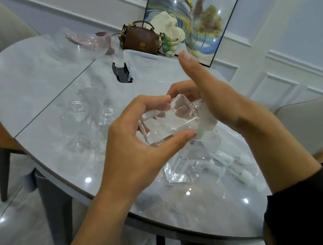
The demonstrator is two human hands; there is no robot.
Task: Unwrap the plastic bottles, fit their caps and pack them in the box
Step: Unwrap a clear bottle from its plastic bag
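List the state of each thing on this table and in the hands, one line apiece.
Held bottle: on its side, off the table, between both hands.
Cap: white, at the held bottle's neck; how far on is hidden.
Left hand: grips the held bottle's base.
Right hand: curled round the cap, thumb raised.
Standing bottles: upright, uncapped.
Box: clear; open or closed, cannot tell.
Handbag: upright, closed.
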